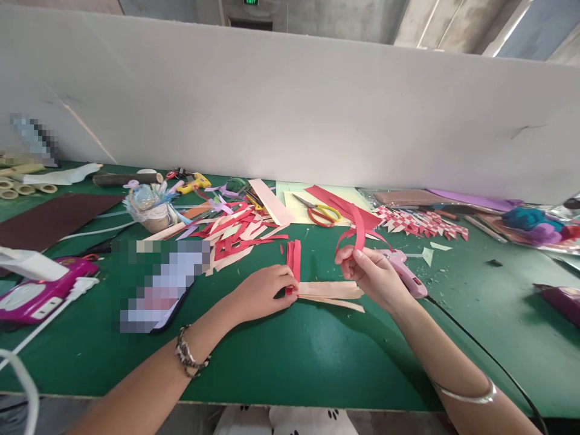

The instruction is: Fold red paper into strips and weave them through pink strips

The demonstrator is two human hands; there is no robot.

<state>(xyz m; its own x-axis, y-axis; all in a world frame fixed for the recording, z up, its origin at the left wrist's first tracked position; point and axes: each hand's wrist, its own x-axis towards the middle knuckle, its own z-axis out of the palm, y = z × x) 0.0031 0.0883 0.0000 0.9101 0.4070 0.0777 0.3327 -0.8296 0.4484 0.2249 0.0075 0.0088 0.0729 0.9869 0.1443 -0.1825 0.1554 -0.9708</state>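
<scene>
My left hand (267,291) is closed at the corner of some crossed paper strips on the green table. Red strips (294,261) point away from its fingertips, and pale peach strips (333,290) run off to the right, with one splayed lower. Raised above the table, my right hand (369,272) pinches a curved red paper strip (359,225), which bends up over the fingers. A pink glue gun (406,275) lies just behind that hand, its nozzle pointing right and partly hidden. What the left fingertips cover cannot be seen.
Loose red and peach strips (240,235) pile up beyond my left hand. Scissors (322,212) rest on pale yellow paper, beside a woven red-and-white piece (421,222). A phone (165,290) and a magenta power strip (49,287) lie left. The glue gun's black cord (480,350) passes my right forearm.
</scene>
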